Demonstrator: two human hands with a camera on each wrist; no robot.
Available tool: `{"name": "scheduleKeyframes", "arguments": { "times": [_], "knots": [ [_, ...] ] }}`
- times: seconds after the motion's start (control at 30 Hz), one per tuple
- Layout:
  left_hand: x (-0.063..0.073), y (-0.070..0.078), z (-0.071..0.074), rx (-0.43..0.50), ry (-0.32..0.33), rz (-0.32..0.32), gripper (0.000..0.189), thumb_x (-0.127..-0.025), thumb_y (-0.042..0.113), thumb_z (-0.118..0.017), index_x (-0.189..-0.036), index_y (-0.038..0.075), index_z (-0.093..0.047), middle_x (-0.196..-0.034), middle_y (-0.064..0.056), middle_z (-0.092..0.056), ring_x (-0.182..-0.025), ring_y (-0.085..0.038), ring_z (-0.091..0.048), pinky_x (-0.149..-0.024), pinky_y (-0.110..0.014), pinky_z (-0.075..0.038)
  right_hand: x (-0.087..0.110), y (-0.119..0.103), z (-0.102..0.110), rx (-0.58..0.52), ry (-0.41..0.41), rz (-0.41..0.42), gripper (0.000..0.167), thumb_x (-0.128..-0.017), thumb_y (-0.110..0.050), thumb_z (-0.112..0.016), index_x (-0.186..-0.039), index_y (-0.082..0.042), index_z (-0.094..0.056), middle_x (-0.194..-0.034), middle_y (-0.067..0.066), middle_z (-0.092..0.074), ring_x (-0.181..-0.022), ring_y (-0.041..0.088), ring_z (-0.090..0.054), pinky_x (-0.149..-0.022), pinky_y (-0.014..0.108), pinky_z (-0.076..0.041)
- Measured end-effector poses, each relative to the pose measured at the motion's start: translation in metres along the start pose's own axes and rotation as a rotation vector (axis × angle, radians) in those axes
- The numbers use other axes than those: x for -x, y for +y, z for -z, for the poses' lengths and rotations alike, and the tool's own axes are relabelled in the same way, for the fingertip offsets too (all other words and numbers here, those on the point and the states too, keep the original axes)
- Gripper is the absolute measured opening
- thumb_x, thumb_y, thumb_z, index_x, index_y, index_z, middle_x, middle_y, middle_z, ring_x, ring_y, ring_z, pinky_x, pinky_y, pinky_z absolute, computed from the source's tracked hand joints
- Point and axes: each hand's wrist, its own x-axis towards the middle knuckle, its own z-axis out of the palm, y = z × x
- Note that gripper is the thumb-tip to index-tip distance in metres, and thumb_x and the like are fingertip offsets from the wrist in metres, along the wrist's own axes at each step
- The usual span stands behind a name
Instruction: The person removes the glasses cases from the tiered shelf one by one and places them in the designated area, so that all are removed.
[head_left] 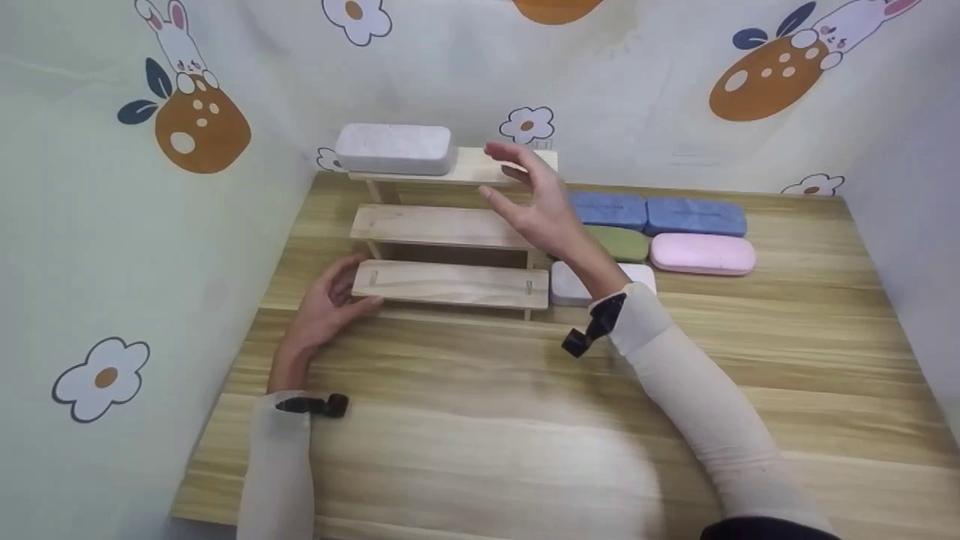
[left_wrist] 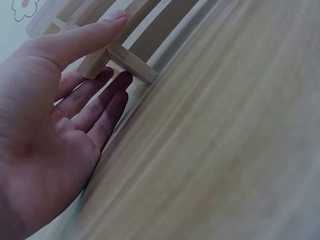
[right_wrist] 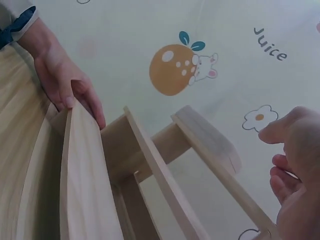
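A three-step wooden display rack (head_left: pixel 450 285) stands on the table. On the left of its top step lies a pale grey-white case with rounded corners (head_left: pixel 394 150), like a glasses case. My left hand (head_left: pixel 322 307) holds the left end of the lowest step, thumb at the front edge and fingers round the side; the left wrist view shows the fingers (left_wrist: pixel 102 107) by the rack's leg. Over the right part of the top step is my right hand (head_left: pixel 544 210), empty, with thumb and fingers spread apart. The right wrist view shows the case (right_wrist: pixel 207 137) apart from that hand.
Right of the rack lie two blue cases (head_left: pixel 697 216), a green case (head_left: pixel 622 242), a pink case (head_left: pixel 703 253) and a white case (head_left: pixel 571 285), partly hidden by my right arm. Patterned walls (head_left: pixel 615 112) enclose the wooden table (head_left: pixel 450 420) at the back and sides.
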Motion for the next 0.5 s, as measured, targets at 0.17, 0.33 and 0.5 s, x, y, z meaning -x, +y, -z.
{"name": "scheduleKeyframes", "arguments": {
  "times": [0.17, 0.33, 0.5],
  "knots": [
    [-0.002, 0.0, -0.001, -0.01, -0.005, -0.016, 0.087, -0.088, 0.002, -0.089, -0.162, 0.007, -0.043, -0.159, -0.018, -0.057, -0.142, -0.019, -0.06, -0.118, -0.021, -0.05, -0.018, 0.0, -0.011, 0.063, -0.038, -0.095, 0.063, -0.099, -0.02, -0.08, -0.153, -0.001, -0.053, -0.156, 0.012, -0.059, -0.148, 0.019, -0.054, -0.127, 0.029, -0.044],
    [-0.001, 0.0, -0.002, -0.003, -0.003, -0.002, 0.086, -0.088, 0.001, -0.089, -0.162, 0.007, -0.044, -0.16, -0.018, -0.057, -0.141, -0.016, -0.06, -0.114, -0.021, -0.053, -0.033, 0.001, -0.023, 0.136, -0.088, -0.185, 0.069, -0.1, -0.026, -0.08, -0.159, -0.006, -0.048, -0.163, 0.01, -0.053, -0.152, 0.023, -0.049, -0.124, 0.022, -0.044],
    [0.0, -0.001, -0.001, -0.015, 0.009, -0.006, 0.085, -0.088, 0.002, -0.089, -0.161, 0.008, -0.046, -0.159, -0.018, -0.058, -0.142, -0.014, -0.059, -0.115, -0.018, -0.05, -0.046, 0.0, -0.031, 0.163, -0.098, -0.242, 0.075, -0.1, -0.028, -0.081, -0.162, -0.008, -0.045, -0.166, 0.009, -0.05, -0.152, 0.021, -0.048, -0.125, 0.025, -0.044]
  ]
}}
